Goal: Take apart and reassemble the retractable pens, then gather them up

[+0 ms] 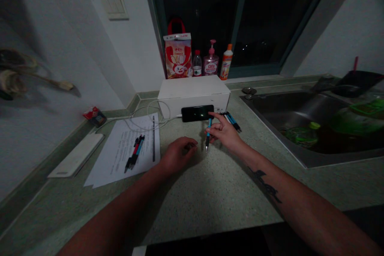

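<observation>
Right hand point(223, 134) pinches a slim blue-and-black pen point(207, 144) between thumb and fingertips, other fingers spread. Pen's long axis is near upright, tip down toward the green speckled countertop point(210, 192). Left hand point(179, 154) is loosely curled just left of the pen, nothing visible in it. Black smartphone point(196, 113) lies just beyond.
</observation>
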A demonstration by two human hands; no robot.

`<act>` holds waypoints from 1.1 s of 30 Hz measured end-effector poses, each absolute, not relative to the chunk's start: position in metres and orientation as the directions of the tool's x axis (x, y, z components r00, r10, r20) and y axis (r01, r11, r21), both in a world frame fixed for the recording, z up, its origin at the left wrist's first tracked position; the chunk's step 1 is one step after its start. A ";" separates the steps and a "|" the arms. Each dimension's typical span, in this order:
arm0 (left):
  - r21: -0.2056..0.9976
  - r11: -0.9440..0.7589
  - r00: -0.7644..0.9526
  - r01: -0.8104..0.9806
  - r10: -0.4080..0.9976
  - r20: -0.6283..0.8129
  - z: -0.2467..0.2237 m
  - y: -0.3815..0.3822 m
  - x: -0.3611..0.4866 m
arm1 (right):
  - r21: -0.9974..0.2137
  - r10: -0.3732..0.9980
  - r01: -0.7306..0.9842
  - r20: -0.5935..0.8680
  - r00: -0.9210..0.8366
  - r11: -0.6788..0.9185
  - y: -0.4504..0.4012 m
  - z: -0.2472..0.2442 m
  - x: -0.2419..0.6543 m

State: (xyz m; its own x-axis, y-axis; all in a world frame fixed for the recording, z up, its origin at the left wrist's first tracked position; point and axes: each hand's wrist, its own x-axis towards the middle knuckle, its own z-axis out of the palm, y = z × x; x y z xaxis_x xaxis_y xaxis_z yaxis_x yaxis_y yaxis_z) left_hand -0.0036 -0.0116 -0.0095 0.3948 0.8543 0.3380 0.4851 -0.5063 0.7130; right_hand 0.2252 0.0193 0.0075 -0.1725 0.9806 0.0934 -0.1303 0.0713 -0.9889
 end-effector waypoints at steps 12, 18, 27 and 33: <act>0.715 -0.486 0.393 0.503 0.865 0.312 -0.008 -0.012 -0.005 | -0.989 0.975 -0.040 0.144 -0.168 0.140 0.026 0.001 0.232; 0.714 -0.476 0.373 0.513 0.873 0.313 -0.008 -0.011 -0.007 | -0.769 0.929 0.609 0.343 0.139 0.193 0.044 0.000 0.272; 0.698 -0.472 0.362 0.539 0.878 0.314 -0.008 -0.008 -0.011 | -0.354 0.913 0.894 0.198 0.358 -0.274 0.054 0.000 0.322; 0.715 -0.432 0.355 0.549 0.896 0.269 -0.014 -0.007 -0.013 | -0.335 0.938 0.910 0.155 0.309 -0.244 0.058 -0.007 0.318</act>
